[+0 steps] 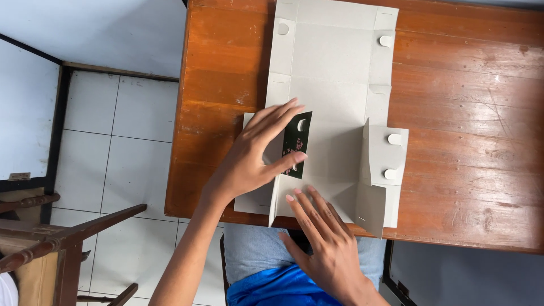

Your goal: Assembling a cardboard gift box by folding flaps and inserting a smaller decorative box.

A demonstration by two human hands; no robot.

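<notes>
A flat, die-cut sheet of pale grey cardboard [331, 73], the unfolded blank of a box, lies along the middle of the wooden table [470, 102], running from the far edge to the near edge where it just overhangs. The left hand [255, 156] lies with fingers spread and flat on the left side flap [297, 144], which is turned over so its dark printed face shows; it presses rather than pinches, the thumb lying across the flap's near end. The right hand [326, 238] comes in from the near side, fingers together and extended, their tips resting on the near panel beside a crease; it holds nothing. On the right, another flap [377, 170] with two round tabs stands partly upright. The card looks light and fairly stiff, likely to bend cleanly only along its scored lines and to crease or dent if squeezed mid-panel; it should slide easily on the polished wood, so it seems best steadied by flat pressure and taken by the flap edges. Little crowds it: bare table lies to both sides. Left of the table is white tiled floor [113, 141], with a wooden chair [62, 238] at the near left, well apart from the hands. The person's blue clothing [272, 286] shows just below the table's near edge.
</notes>
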